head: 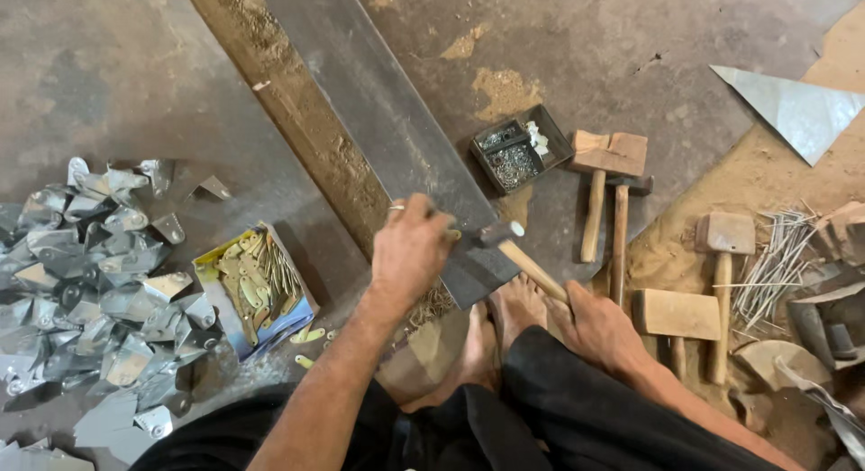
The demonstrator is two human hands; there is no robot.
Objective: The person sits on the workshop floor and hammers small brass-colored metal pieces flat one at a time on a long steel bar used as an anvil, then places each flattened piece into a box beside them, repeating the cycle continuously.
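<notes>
My left hand [410,253] is closed over a small metal piece that it presses onto the near end of a long dark steel bar [387,119]. My right hand [602,329] grips the wooden handle of a hammer [514,246], whose metal head rests on the bar just right of my left hand. My bare foot [514,307] sits under the bar's near end. The small piece is mostly hidden by my fingers.
A pile of bent grey sheet-metal parts [90,273] lies at the left. Beside it is an open box of brass tabs [257,286]. A small tray of rivets [518,151], several wooden mallets [604,178], thin wire rods [775,259] and a triangular sheet [797,110] lie to the right.
</notes>
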